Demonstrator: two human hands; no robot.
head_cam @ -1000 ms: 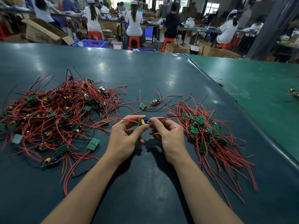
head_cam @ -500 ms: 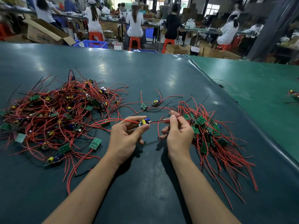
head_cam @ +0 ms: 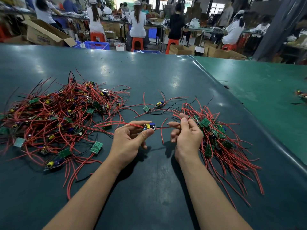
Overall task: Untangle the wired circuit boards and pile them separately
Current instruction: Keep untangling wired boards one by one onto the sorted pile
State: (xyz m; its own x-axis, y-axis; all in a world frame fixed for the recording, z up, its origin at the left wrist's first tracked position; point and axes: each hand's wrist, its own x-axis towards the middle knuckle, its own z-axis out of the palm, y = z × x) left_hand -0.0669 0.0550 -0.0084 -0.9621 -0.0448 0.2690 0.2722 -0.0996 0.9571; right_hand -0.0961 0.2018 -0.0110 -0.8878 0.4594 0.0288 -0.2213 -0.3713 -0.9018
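One little board getting pulled free between both hands

Left hand (head_cam: 127,140) pinches a small circuit board (head_cam: 149,126) – yellow and blue parts, red leads – while the right hand (head_cam: 186,135) pinches its wires just right of it; tangled heap (head_cam: 54,117) left of the grip, sorted pile (head_cam: 216,138) right.

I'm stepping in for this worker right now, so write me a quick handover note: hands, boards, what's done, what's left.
Left hand pinches one circuit board above the table.
Right hand pinches that board's wires, stretched between the hands.
Tangled heap lies on the left; sorted pile lies on the right, wires trailing toward you. Two loose boards sit between them, farther back.
Done: a good share already piled right.
Left: lay the held board on the right pile, then work through the loose boards and the large tangle.
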